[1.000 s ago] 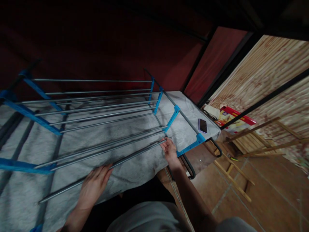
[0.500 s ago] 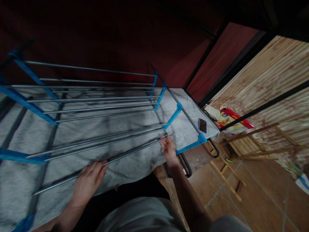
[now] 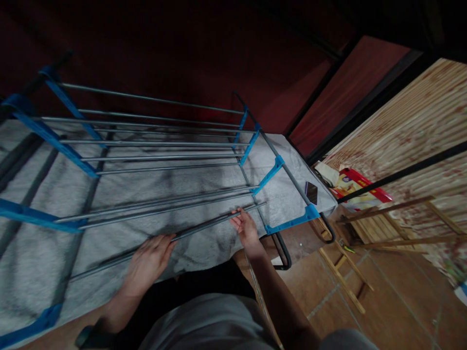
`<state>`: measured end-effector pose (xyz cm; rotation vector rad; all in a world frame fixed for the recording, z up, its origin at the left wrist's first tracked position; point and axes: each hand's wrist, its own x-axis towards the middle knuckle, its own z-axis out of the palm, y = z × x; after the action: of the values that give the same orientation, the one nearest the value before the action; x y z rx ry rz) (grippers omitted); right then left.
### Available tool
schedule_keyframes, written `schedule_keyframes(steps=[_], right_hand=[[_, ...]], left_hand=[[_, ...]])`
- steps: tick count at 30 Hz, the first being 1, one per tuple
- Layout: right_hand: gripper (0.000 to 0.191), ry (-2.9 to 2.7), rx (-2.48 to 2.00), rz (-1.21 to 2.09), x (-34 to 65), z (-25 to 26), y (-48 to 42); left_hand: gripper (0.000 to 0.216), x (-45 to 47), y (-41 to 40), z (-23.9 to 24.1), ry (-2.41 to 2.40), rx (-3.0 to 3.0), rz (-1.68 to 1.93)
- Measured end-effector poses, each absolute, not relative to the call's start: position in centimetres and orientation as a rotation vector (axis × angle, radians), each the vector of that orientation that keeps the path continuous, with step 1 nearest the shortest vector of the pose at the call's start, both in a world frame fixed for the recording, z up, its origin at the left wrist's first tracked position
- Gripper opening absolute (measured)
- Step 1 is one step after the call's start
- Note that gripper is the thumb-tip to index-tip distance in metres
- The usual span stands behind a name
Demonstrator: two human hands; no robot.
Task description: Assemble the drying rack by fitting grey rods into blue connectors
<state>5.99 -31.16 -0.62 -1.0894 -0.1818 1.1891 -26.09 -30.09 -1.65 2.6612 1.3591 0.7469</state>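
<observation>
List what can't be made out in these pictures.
Head view: the left hand hides the stretch of pole under it.
Head view: the lower-left blue bracket runs off the left edge.
Head view: print on the red box is too small to read.
Head view: the phone is too small to read its screen.

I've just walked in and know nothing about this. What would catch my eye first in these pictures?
Probably the tube rack, whose bright blue brackets stand out against the grey cloth. On its near side, the person's left grip and right grip hold a slanting grey tube. A dark phone lies on the cloth's right end, just beyond the rack.
</observation>
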Motion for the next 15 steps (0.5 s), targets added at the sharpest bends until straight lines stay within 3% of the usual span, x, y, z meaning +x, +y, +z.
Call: schedule_keyframes(steps=[15], right_hand=[[0.023, -0.182, -1.126, 1.178, 5.8, -1.0, -31.6]], left_hand=[[0.039, -28.3, -31.2, -1.8, 1.555, 2.494, 0.723]])
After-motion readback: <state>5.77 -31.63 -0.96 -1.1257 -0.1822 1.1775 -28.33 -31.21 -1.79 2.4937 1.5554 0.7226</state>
